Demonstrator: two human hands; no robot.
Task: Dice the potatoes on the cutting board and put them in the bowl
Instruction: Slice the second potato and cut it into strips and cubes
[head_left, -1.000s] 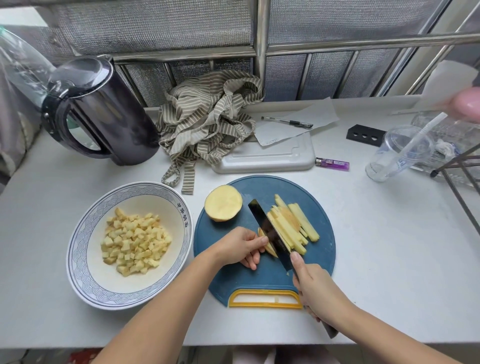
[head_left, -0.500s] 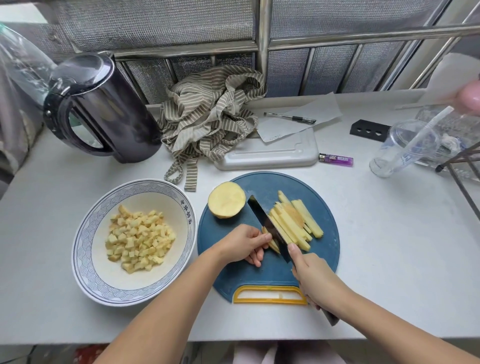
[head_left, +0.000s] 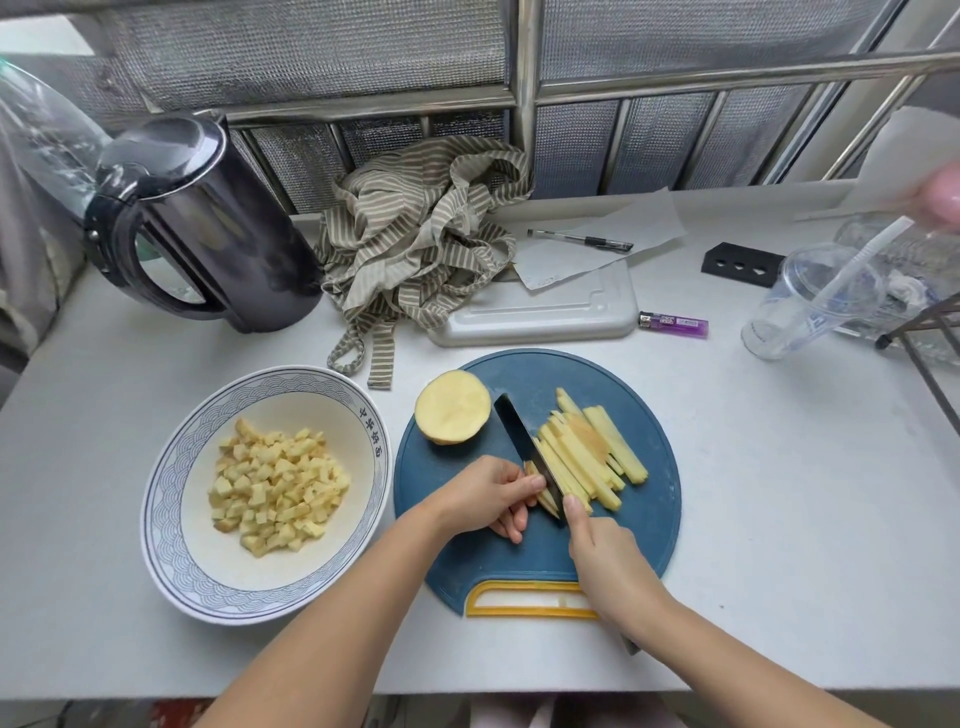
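Note:
A round blue cutting board (head_left: 639, 525) with a yellow handle lies in front of me. On it sit a halved potato (head_left: 453, 406), cut face up, and a row of potato sticks (head_left: 592, 454). My right hand (head_left: 608, 558) grips a dark knife (head_left: 524, 441), index finger along its spine, the blade lying along the left side of the sticks. My left hand (head_left: 491, 496) has curled fingers on the near ends of the sticks left of the blade. A white bowl (head_left: 171, 545) with a blue pattern holds several potato dice (head_left: 275, 491) at the left.
A black kettle (head_left: 208, 228) stands at the back left, beside a striped cloth (head_left: 421, 239). A white tray (head_left: 540, 314), paper with a pen (head_left: 579, 240), a purple lighter (head_left: 674, 325) and a clear plastic cup (head_left: 810, 296) lie behind the board. A metal rack (head_left: 930, 353) is at the right.
The view has shifted slightly. My two hands and the knife stay at the near ends of the potato sticks with almost no movement.

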